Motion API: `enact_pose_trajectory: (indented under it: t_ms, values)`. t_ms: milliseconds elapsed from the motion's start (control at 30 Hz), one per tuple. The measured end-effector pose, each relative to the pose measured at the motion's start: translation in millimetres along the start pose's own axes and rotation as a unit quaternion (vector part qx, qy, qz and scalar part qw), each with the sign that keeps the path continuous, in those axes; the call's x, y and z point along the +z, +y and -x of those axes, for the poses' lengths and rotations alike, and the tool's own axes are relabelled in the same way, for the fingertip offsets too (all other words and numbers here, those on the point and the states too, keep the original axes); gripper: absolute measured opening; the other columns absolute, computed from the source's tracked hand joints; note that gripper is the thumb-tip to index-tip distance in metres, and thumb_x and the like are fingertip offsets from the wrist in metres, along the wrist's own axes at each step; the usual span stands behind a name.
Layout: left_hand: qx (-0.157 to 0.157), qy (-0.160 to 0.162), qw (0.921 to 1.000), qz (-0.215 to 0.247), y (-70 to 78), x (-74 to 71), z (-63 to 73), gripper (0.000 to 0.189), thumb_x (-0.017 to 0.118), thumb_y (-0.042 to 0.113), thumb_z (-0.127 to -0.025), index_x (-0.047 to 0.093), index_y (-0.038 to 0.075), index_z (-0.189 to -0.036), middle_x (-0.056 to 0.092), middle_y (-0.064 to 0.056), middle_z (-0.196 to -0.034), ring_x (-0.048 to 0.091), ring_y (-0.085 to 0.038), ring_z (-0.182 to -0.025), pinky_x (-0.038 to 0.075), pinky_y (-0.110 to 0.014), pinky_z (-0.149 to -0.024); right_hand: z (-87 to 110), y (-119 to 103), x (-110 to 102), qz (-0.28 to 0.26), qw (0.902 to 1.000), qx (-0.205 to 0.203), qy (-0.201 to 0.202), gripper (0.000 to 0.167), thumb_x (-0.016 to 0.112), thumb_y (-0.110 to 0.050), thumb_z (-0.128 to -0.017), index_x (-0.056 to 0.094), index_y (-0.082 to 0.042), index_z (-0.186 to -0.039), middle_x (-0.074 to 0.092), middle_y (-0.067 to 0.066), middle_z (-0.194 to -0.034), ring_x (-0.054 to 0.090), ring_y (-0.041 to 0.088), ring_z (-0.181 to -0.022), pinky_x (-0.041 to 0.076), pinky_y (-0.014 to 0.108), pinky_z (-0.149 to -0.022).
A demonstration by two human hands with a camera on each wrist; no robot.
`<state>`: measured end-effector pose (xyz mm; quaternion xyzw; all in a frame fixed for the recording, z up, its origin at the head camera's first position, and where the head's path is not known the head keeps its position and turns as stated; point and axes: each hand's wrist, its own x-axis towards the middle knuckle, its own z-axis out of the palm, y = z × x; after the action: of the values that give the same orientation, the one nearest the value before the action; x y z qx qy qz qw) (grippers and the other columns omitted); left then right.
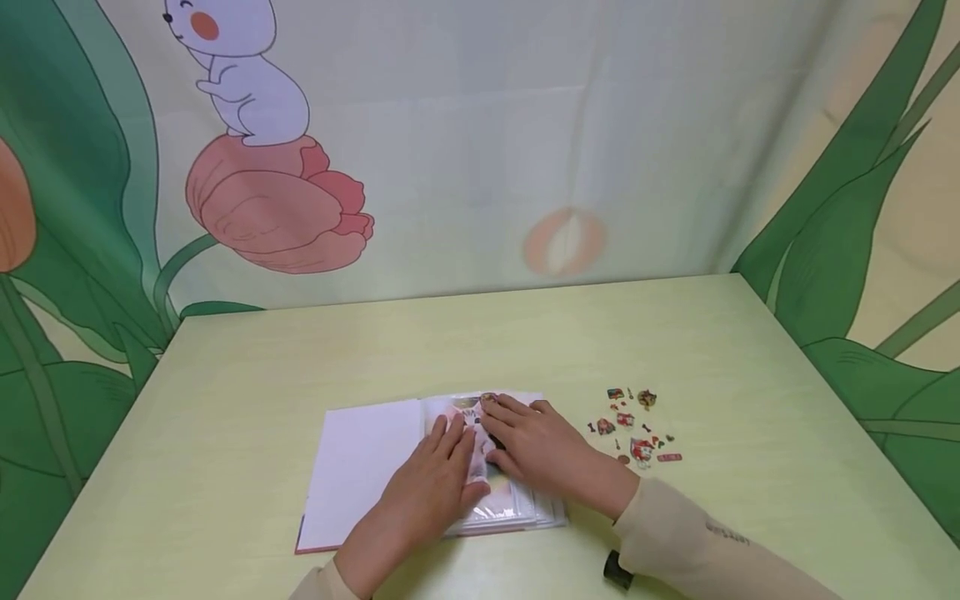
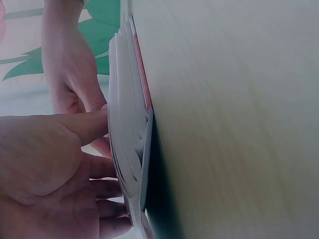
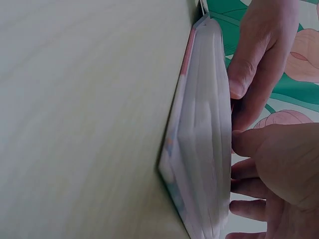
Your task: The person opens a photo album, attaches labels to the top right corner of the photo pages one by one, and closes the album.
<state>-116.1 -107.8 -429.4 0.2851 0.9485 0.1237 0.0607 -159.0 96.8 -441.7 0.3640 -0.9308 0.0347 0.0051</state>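
Note:
An album (image 1: 367, 467) lies spread on the table, its blank white inner cover to the left and a thick stack of clear sleeves (image 3: 204, 139) to the right. Through the top sleeve shows a picture (image 1: 480, 462) with a pale pink figure. My left hand (image 1: 431, 483) rests on the left part of this picture, fingers stretched out and thumb toward the right. From the other side my right hand (image 1: 543, 446) touches the picture's upper right part, its fingertips near the sleeve's top edge. Both hands cover much of the picture. In the left wrist view, the left fingertips (image 2: 117, 224) meet the top sleeve.
To the right of the album, several small colourful stickers (image 1: 641, 450) lie scattered on the pale table (image 1: 225, 383). A small black object (image 1: 618, 571) is by the right sleeve. Behind the table hangs a cloth (image 1: 465, 183) printed with flowers and a white animal.

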Motion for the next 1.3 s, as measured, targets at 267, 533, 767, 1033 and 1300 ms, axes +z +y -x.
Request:
enact_pose_trajectory:
  t_ms: [267, 533, 767, 1033, 1300]
  values:
    - [0.002, 0.010, 1.0000, -0.001, -1.1, 0.2, -1.1, 0.068, 0.063, 0.035, -0.103, 0.045, -0.010, -0.150, 0.035, -0.029, -0.160, 0.027, -0.045, -0.151, 0.030, -0.052, -0.120, -2.7, 1.1, 1.4, 0.008, 0.9992, 0.035, -0.019, 0.062, 0.050, -0.047, -0.108, 0.043, -0.012, -0.158, 0.037, 0.004, -0.165, 0.035, 0.028, -0.151, 0.039, 0.058, -0.112]
    - [0.000, 0.009, 0.9999, 0.007, 0.4, -0.6, 0.0, 0.068, 0.063, 0.035, -0.103, 0.044, -0.011, -0.150, 0.034, -0.030, -0.160, 0.027, -0.046, -0.151, 0.029, -0.051, -0.121, -10.1, 6.6, -0.4, -0.003, 0.9958, 0.078, -0.048, 0.075, 0.043, -0.060, -0.106, 0.038, -0.009, -0.160, 0.032, 0.007, -0.167, 0.030, 0.030, -0.153, 0.036, 0.059, -0.114]
    - [-0.005, 0.002, 1.0000, 0.006, 0.1, -0.2, 0.1, 0.069, 0.062, 0.036, -0.103, 0.043, -0.010, -0.151, 0.032, -0.029, -0.161, 0.025, -0.046, -0.151, 0.028, -0.052, -0.121, -18.3, 13.5, -1.5, -0.015, 0.9915, 0.105, -0.075, 0.085, 0.046, -0.068, -0.101, 0.035, -0.010, -0.161, 0.033, 0.006, -0.167, 0.031, 0.028, -0.153, 0.034, 0.059, -0.116]
    - [-0.006, 0.000, 1.0000, 0.006, -0.3, 1.3, 0.5, 0.068, 0.061, 0.036, -0.104, 0.043, -0.010, -0.151, 0.032, -0.029, -0.161, 0.025, -0.046, -0.151, 0.027, -0.051, -0.122, -19.1, 13.2, -0.6, -0.006, 0.9945, 0.086, -0.060, 0.086, 0.050, -0.064, -0.101, 0.033, -0.006, -0.161, 0.028, 0.010, -0.168, 0.025, 0.029, -0.155, 0.034, 0.057, -0.116]
    - [0.001, 0.009, 1.0000, 0.003, 0.6, 1.1, 1.0, 0.068, 0.063, 0.035, -0.103, 0.044, -0.010, -0.150, 0.034, -0.029, -0.160, 0.027, -0.044, -0.151, 0.029, -0.051, -0.121, -11.1, 3.9, 2.8, 0.023, 0.9997, 0.011, -0.004, 0.060, 0.054, -0.045, -0.106, 0.049, -0.008, -0.154, 0.044, 0.008, -0.161, 0.035, 0.027, -0.151, 0.039, 0.052, -0.114]
